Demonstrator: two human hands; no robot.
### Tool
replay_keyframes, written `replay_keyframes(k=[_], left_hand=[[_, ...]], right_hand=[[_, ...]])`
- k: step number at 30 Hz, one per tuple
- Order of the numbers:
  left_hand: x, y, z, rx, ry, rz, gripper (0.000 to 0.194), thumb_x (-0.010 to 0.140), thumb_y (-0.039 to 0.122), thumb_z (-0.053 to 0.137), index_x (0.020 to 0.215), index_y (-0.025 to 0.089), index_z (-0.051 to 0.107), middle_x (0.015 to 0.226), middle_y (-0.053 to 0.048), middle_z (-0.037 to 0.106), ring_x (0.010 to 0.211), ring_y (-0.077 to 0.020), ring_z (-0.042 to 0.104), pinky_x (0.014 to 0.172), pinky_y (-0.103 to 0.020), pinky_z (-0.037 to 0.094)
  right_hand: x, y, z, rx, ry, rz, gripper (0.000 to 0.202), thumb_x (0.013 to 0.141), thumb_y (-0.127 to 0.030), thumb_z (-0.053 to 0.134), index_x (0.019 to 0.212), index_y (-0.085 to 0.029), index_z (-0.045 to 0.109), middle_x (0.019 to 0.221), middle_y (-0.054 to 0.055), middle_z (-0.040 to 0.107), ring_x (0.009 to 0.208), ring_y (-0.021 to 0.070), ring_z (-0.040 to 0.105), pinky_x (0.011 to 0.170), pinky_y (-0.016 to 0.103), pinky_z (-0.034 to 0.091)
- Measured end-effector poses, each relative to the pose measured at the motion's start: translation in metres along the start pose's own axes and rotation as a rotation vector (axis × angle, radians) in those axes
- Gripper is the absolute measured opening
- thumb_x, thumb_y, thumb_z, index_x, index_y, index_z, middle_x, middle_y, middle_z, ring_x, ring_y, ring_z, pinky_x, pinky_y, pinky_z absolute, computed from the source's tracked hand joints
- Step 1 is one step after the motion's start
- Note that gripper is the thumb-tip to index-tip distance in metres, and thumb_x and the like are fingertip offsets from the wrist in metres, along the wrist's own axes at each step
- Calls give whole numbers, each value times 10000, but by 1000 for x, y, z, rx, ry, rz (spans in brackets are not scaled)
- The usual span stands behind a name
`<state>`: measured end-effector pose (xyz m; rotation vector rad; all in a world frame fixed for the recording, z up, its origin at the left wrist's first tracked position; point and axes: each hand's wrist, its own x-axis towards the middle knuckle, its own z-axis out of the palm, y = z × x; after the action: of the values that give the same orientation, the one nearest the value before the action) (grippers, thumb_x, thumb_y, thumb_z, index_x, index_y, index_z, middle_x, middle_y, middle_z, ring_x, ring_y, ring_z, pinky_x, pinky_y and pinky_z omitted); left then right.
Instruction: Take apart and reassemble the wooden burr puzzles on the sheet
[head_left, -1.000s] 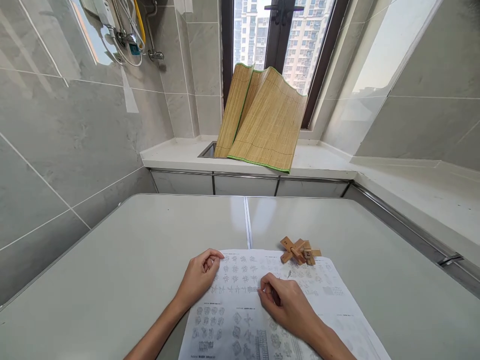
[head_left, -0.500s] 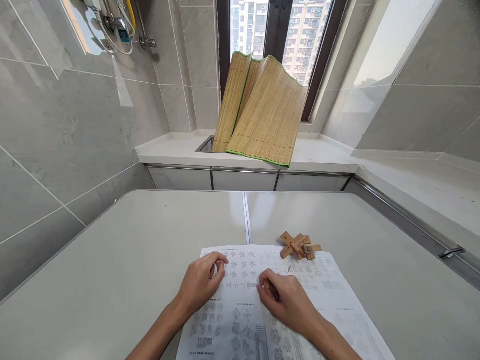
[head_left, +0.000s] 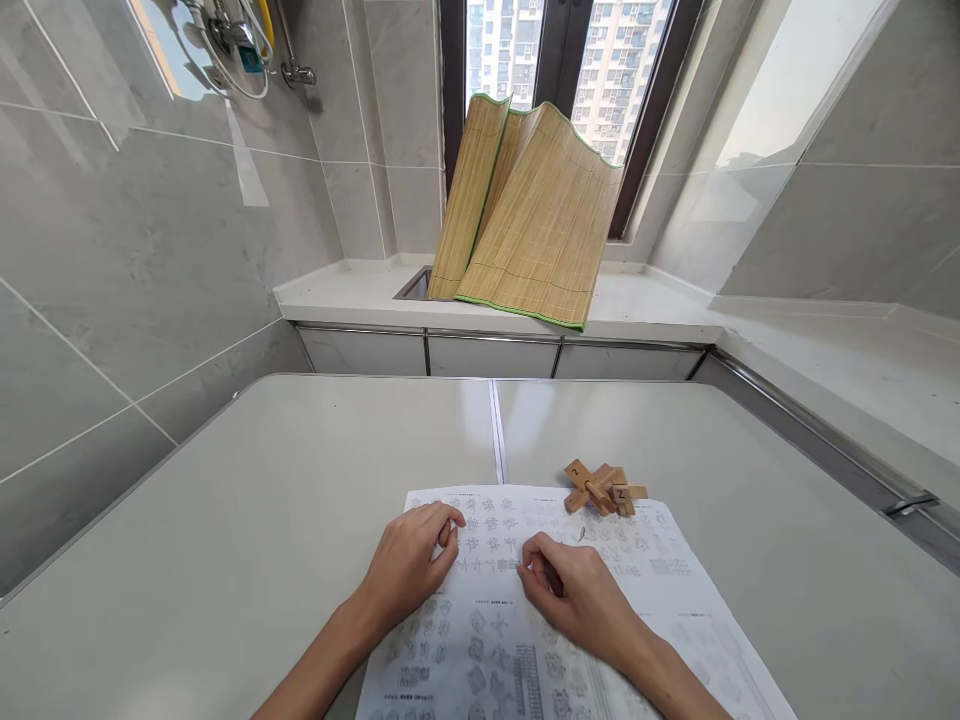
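A large printed sheet covered in small line diagrams lies on the table, and both hands rest on it. My left hand is by the sheet's upper left part, its fingers curled in loosely with nothing visible in them. Lower and to the right, my right hand is closed, thumb and fingertips drawn together, and no object shows in it. Interlocked wooden puzzle pieces, some marked with a 2, sit at the sheet's upper right edge, beyond my right hand and apart from it.
The pale table has a seam running away from me. Behind it, a folded bamboo mat with green edging leans at the window on a white counter, partly over a sink. Tiled walls stand on both sides.
My left hand has shifted slightly to the right on the sheet. My right hand and the wooden pieces stay in place; the view has tilted a little.
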<state>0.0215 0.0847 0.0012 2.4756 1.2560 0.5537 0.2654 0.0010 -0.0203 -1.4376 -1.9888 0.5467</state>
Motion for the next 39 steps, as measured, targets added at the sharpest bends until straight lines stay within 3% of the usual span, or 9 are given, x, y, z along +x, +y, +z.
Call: replay_keyframes(k=[22, 32, 36, 39], left_hand=[[0, 3, -1, 11, 16, 38, 208, 958, 192, 436, 973, 226, 641, 721, 16, 597, 664, -164, 585, 629, -269, 425], [-1, 1, -1, 31, 8, 41, 214, 968, 202, 423, 983, 226, 635, 733, 14, 599, 672, -165, 584, 636, -272, 425], [-1, 1, -1, 35, 6, 44, 215, 971, 204, 420, 990, 225, 634, 732, 15, 594, 671, -164, 581, 648, -277, 431], [-1, 2, -1, 30, 9, 44, 219, 966, 196, 419, 989, 226, 634, 723, 18, 582, 665, -164, 579, 650, -278, 432]], right_hand=[[1, 0, 0, 34, -10, 8, 86, 972, -232, 476, 900, -243, 519, 620, -55, 562, 509, 123, 510, 545, 226, 350], [-1, -2, -1, 119, -29, 84, 91, 971, -268, 508, 883, -244, 517, 627, -68, 515, 524, 121, 463, 555, 233, 337], [2, 1, -1, 323, 73, 204, 164, 977, -363, 558, 872, -239, 536, 602, -71, 463, 529, 125, 421, 535, 241, 318], [5, 6, -6, 443, 280, 283, 261, 959, -466, 603, 855, -235, 539, 593, -79, 405, 547, 127, 374, 540, 246, 317]])
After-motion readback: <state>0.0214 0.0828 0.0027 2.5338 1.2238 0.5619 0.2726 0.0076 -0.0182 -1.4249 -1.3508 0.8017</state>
